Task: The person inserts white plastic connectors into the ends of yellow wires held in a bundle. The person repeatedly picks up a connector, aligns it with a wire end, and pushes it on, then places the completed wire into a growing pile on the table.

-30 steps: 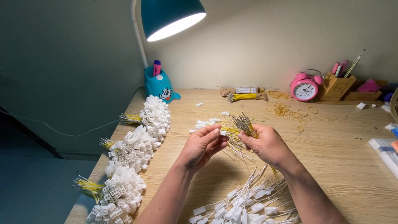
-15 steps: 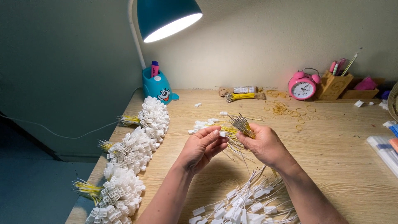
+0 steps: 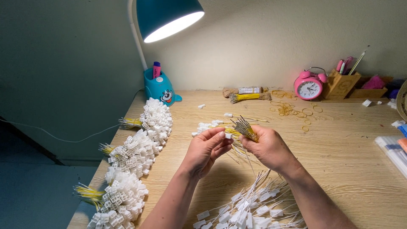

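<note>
While the wooden desk [image 3: 347, 169] lies bare to the right, white connector heaps [image 3: 135, 161] crowd its left edge — mid-desk, the right hand [image 3: 269, 148] grasps a yellow wire bundle [image 3: 245, 127]; the left hand [image 3: 207, 148] pinches a small white connector [image 3: 228, 135] just beside it.

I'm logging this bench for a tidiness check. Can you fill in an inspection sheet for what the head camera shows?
Surface: wooden desk, lit by a teal lamp.
Job's things: left hand pinches a small white plug; right hand grips a bundle of yellow wires.
Clutter: three heaps of finished white plugs along the left edge, loose plugged wires near the front, rubber bands, pink alarm clock, wooden pencil holder.
Hands: both closed on parts, close together.
Cables: thin cord along the dark wall at left.
Surroundings: pale wall behind; teal pen pot.
</note>
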